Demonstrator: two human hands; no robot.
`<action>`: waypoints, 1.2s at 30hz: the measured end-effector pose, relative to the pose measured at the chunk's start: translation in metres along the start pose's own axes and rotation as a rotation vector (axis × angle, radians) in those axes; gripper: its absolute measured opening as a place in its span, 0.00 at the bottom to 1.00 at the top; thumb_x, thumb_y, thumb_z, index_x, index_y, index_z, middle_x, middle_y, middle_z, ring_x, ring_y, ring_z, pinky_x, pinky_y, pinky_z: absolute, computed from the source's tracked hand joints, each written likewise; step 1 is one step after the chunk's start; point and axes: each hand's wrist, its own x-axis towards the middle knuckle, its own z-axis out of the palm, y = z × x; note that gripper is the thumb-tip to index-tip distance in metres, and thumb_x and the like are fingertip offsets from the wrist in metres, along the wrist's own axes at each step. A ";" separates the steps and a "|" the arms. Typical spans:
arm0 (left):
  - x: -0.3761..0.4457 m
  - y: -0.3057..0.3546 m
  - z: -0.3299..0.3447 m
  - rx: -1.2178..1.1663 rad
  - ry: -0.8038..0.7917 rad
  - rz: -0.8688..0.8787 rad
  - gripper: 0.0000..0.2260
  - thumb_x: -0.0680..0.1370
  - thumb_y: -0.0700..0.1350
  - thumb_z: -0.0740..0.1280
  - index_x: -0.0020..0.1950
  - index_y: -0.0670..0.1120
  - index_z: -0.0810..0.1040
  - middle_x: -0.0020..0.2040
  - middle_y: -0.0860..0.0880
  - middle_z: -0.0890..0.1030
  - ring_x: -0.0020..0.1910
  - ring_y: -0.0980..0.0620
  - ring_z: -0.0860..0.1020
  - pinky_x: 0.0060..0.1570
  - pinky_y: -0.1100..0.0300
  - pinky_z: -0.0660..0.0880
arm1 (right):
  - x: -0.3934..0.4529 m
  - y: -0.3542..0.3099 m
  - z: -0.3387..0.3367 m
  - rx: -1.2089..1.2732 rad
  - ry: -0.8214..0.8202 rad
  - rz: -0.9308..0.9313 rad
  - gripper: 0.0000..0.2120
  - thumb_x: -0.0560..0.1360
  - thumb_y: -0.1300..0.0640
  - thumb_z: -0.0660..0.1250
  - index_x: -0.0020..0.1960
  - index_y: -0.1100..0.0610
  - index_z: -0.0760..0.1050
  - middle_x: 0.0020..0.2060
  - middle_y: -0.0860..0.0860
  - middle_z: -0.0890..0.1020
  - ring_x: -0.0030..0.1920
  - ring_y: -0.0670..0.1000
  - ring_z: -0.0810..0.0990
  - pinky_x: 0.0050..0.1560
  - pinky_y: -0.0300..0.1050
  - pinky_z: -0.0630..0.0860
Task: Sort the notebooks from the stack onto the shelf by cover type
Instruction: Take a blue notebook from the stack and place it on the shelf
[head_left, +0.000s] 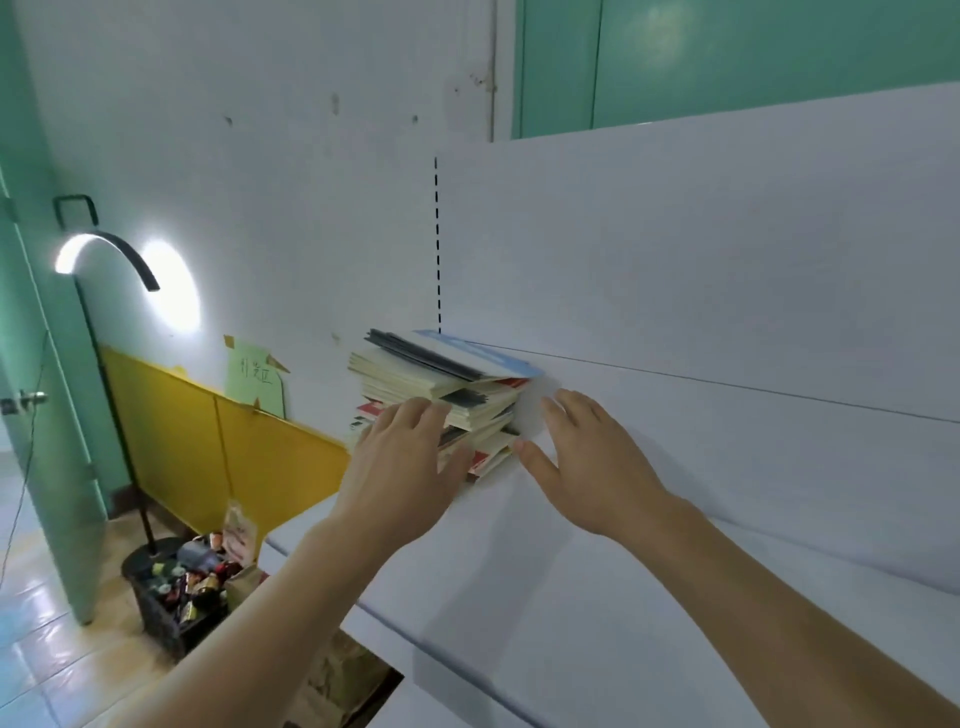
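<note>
One stack of notebooks (447, 395) stands on the white shelf (675, 467), at its left end against the back panel, and no notebook is seen lying apart from it. Judged from this, sorting by cover type has not begun; the whole pile is left to be separated and placed. Covers visible in the pile include a blue-and-white one on top, dark grey ones beneath it, and red-printed ones lower down; most edges show cream pages. The pile is uneven, with several books skewed out of line.

Left hand (402, 467) reaches to the near left face of the stack, fingers (431, 415) extended and spread, touching or nearly touching the page edges; it holds nothing. Right hand (592, 462) lies just right of the stack, fingers straight, thumb tip close to the lower books; contact cannot be confirmed, and it holds nothing.

Containers: a dark basket (171, 618) sits on the floor below the shelf's left end, beside a lamp base (150, 558), filled with small bottles and packets. Individual contents are too small to identify.
</note>
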 end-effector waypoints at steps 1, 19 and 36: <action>0.012 -0.007 0.002 0.004 0.002 0.007 0.25 0.82 0.61 0.57 0.76 0.50 0.66 0.73 0.52 0.70 0.73 0.49 0.67 0.71 0.53 0.65 | 0.017 0.000 0.004 0.010 0.020 -0.001 0.32 0.81 0.38 0.49 0.78 0.57 0.56 0.75 0.55 0.62 0.76 0.54 0.58 0.75 0.50 0.58; 0.146 -0.094 0.027 -0.348 0.021 0.163 0.20 0.84 0.57 0.54 0.46 0.48 0.80 0.44 0.50 0.79 0.49 0.48 0.77 0.47 0.52 0.72 | 0.143 -0.042 0.025 -0.093 0.123 0.018 0.14 0.82 0.46 0.51 0.47 0.50 0.72 0.38 0.47 0.80 0.39 0.54 0.78 0.40 0.51 0.75; 0.172 -0.137 0.009 -1.217 0.098 -0.220 0.08 0.84 0.43 0.57 0.61 0.53 0.71 0.52 0.55 0.79 0.53 0.49 0.78 0.51 0.52 0.76 | 0.128 -0.075 0.038 -0.080 0.141 0.258 0.29 0.83 0.44 0.52 0.78 0.59 0.55 0.78 0.54 0.59 0.78 0.52 0.56 0.76 0.43 0.50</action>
